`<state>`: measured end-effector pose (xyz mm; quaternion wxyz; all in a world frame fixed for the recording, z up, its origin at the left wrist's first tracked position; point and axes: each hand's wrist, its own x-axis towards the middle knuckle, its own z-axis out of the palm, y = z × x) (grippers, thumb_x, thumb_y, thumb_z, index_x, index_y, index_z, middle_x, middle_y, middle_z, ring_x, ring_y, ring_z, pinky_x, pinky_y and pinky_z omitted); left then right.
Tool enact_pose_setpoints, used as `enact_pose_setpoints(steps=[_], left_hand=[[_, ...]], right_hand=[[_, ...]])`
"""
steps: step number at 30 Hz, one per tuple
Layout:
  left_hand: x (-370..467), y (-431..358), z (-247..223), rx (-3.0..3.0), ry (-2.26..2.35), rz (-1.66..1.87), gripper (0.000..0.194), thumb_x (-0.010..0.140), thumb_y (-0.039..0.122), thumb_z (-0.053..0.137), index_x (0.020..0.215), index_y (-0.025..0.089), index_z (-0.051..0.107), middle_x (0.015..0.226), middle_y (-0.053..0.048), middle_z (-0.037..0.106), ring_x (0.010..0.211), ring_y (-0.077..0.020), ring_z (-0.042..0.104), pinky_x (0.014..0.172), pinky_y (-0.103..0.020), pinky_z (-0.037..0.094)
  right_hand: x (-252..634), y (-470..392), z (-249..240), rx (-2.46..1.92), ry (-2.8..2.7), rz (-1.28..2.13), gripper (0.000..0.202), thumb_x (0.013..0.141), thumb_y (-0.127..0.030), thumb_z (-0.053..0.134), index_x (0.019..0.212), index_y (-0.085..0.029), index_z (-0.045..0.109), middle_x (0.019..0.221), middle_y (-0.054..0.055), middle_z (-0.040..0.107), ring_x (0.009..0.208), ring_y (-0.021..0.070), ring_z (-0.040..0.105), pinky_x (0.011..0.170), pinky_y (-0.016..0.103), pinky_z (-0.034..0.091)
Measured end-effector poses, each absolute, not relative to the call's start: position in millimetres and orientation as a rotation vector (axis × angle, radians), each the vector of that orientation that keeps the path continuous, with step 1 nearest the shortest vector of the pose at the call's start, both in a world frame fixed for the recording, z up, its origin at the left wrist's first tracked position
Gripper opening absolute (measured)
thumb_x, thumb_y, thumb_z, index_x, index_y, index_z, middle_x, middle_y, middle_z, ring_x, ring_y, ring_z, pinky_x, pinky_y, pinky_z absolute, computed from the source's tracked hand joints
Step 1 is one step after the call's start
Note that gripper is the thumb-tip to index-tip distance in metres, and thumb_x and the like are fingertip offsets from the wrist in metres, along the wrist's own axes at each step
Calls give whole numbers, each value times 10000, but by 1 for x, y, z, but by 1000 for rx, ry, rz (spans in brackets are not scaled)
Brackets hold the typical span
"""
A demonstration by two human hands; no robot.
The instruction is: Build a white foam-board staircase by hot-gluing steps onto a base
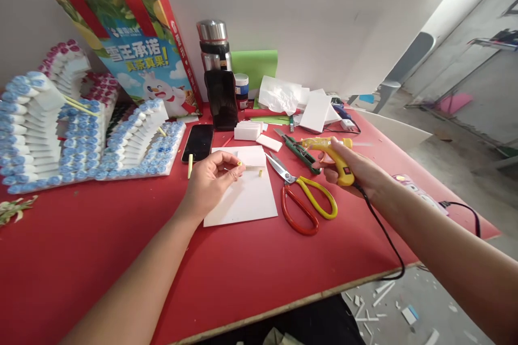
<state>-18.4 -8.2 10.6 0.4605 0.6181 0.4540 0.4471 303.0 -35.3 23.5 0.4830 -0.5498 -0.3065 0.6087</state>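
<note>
My left hand (212, 178) pinches a small yellow piece (239, 164) between thumb and fingertips, above a white board (243, 207). A white upright strip (254, 157) is at the board's far side, and a short yellow piece (260, 173) is in front of it. My right hand (348, 161) grips a yellow hot glue gun (343, 168), its nozzle pointing left and its black cord hanging down. Just below the gun are scissors (288, 178) with one red and one yellow handle, and a green utility knife (301, 153). A pale yellow stick (190, 166) lies left of the board.
Blue-and-white assembled pieces (81, 140) fill the left of the red table (226, 280). Behind stand a printed bag (145, 59), a steel flask (213, 43) and a propped black phone (222, 99). Another phone (197, 143) lies flat. A power strip (421, 194) sits right.
</note>
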Motion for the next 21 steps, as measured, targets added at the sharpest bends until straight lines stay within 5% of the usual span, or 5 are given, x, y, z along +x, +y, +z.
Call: enact_pose_setpoints(steps=[6,15,21], left_hand=[[-16,-9,12,1483,1071,1096,315,753,409,826,854,168,650,809,-19,674,692,-146,665,692,-288,564],[-17,-8,12,1515,1112,1065,307,758,415,821,863,170,668,833,-31,692,692,-148,670,680,-286,567],[-19,-6,8,1547,1113,1038,324,750,443,823,852,175,673,837,-29,693,696,-155,680,684,-291,575]], right_hand=[[316,-54,30,-1367,-480,1460,386,867,-553,710,806,-172,696,821,126,708,463,60,503,425,162,462],[337,-51,27,-1306,-504,1449,367,926,-486,658,1003,-137,739,1034,170,720,741,126,697,703,209,560],[334,-57,25,-1593,-862,1052,378,851,-526,741,923,-158,699,940,149,722,638,157,662,557,258,541]])
